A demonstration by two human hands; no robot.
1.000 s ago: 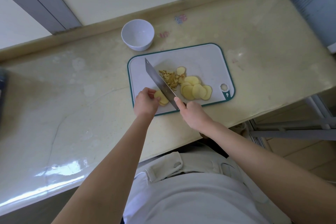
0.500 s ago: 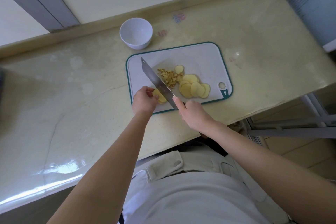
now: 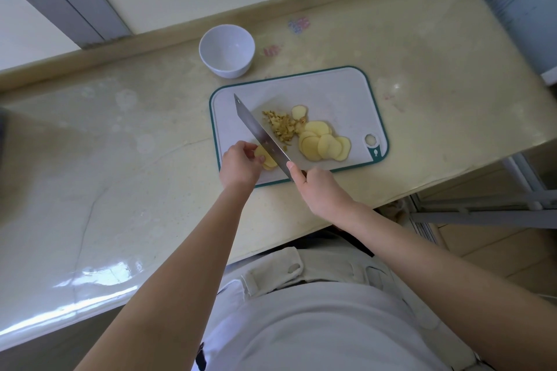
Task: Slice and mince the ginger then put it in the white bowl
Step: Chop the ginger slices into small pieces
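Yellow ginger lies in three lots on the cutting board [image 3: 331, 90]: a small stack of slices [image 3: 266, 158] at the near left corner, a pile of minced bits [image 3: 280, 126] in the middle, and a fan of whole slices [image 3: 324, 141] to the right. The left hand [image 3: 238, 164] holds the small stack down with its fingertips curled onto it. The knife [image 3: 259, 132] stands just beside those fingertips, its blade running away toward the far left of the board. The right hand [image 3: 316, 187] is wrapped round the knife's handle, forefinger laid along the back of the blade. The white bowl [image 3: 226, 71] sits empty on the counter [image 3: 120, 144] beyond the board's far left corner, well apart from all the ginger.

Judging by this, the mincing is partly done and nothing has gone to the bowl. The chief risk is to the left fingertips: they sit very near the edge, and a thin stack can slide under pressure and bring a finger under the blade (a tucked knuckle would guard against that). The stack also lies near the board's front edge, so cut bits may scatter onto the counter. The long blade could also sweep the minced pile as it rocks.
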